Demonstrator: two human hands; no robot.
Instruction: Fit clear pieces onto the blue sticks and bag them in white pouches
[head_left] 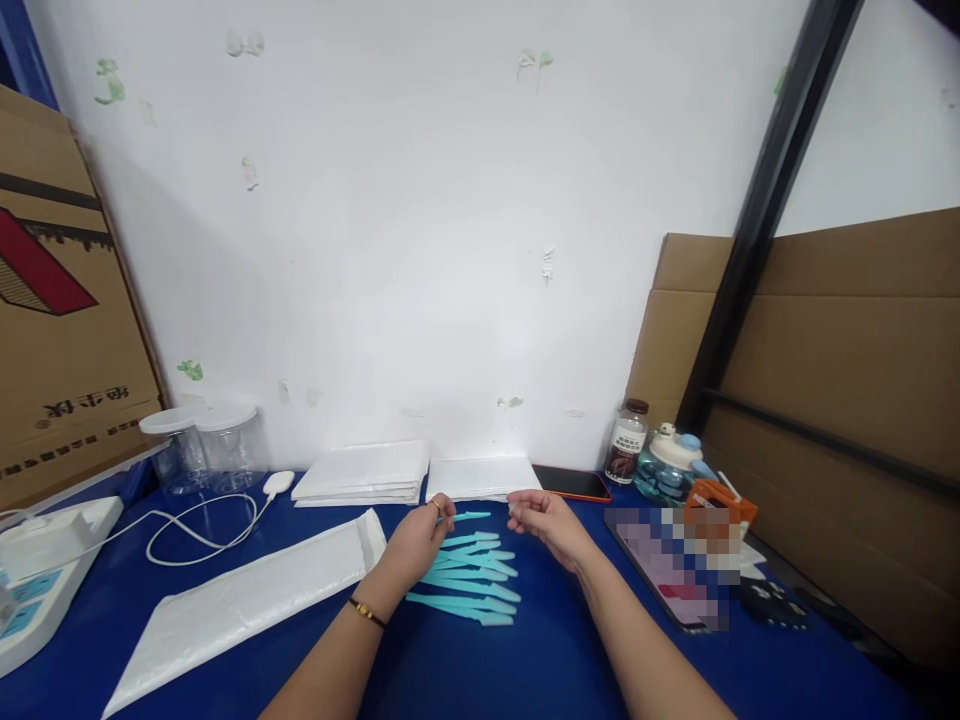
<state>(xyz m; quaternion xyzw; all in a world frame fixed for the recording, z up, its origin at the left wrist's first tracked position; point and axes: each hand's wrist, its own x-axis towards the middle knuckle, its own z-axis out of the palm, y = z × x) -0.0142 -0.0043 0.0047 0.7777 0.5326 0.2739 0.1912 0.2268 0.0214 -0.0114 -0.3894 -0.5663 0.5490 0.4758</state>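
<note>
While a single turquoise stick is pinched near one end by the left hand, a small pale piece appears to be gripped between the thumb and fingertips of the right hand; what that piece is cannot be told at this size. The stick is held just above the blue desk, its free end pointed right, toward the right hand, with a gap left between the two.

The other turquoise sticks are spread in a loose fan on the near side, between the forearms, some laid across one another. For clean handling, the held stick is probably best gripped lightly and well back from its free end, since something so slender could be bent or twisted by a hard squeeze. The pale piece should be pinched by its edges, so that it is not crushed or dropped. If both are lined up on one axis, sideways force is avoided. The wrists are best raised a little, so that the fan is not brushed out of order, and the white padded envelope on the left should not be nudged by the left forearm.
</note>
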